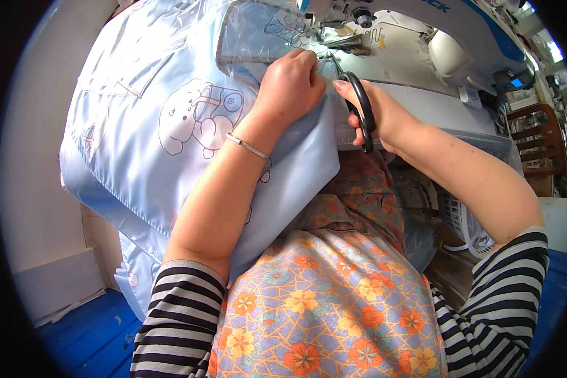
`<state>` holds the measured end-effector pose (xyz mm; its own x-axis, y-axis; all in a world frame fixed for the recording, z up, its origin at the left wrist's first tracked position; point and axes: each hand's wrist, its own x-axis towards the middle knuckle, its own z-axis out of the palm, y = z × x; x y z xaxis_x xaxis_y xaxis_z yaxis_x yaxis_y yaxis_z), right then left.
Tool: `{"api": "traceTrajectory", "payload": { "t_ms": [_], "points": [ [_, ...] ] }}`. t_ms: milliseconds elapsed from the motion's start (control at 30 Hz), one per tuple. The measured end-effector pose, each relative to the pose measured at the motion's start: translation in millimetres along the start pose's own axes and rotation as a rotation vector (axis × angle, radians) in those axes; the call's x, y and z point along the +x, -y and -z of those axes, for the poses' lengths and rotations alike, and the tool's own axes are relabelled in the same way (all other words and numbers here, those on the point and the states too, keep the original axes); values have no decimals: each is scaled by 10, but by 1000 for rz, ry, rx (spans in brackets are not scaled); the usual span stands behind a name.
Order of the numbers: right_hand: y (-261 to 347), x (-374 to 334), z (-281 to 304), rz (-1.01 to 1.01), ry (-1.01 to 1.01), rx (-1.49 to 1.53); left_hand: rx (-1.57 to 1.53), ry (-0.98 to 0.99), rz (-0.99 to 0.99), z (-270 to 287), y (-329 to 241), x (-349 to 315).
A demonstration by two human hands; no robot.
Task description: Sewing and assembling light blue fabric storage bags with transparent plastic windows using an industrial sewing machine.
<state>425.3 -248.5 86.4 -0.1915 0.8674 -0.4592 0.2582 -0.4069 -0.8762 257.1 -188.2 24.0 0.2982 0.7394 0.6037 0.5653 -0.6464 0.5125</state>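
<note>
My left hand (pixel 290 88) is closed, gripping the edge of a light blue fabric piece (pixel 132 170) printed with cartoon dogs. A see-through panel with grey edging (pixel 233 47) lies on the fabric just beyond that hand. Black-handled scissors (pixel 366 116) are in my right hand (pixel 381 113), fingers through the loops. Their blades point away from me, up to the fabric edge beside my left fist. Whether the blades are apart is too small to tell. The tips sit close to the lit needle area of a sewing machine (pixel 362 16).
The white machine bed (pixel 409 57) extends right, under the machine's arm. Fabric drapes over the table edge toward my floral apron (pixel 321 302). A white plastic basket (pixel 457 220) stands below at right, with a brown wooden chair back (pixel 538 138) beyond. A pale wall (pixel 34 157) rises at left.
</note>
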Motion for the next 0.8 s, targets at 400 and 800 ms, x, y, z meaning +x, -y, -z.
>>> {"api": "traceTrajectory", "payload": {
  "t_ms": [400, 800],
  "points": [
    [21, 64, -41, -36, -6, 17, -4, 6, 1, 6, -4, 12],
    [-58, 204, -22, -54, -8, 70, 18, 33, -10, -9, -1, 6]
  ]
}}
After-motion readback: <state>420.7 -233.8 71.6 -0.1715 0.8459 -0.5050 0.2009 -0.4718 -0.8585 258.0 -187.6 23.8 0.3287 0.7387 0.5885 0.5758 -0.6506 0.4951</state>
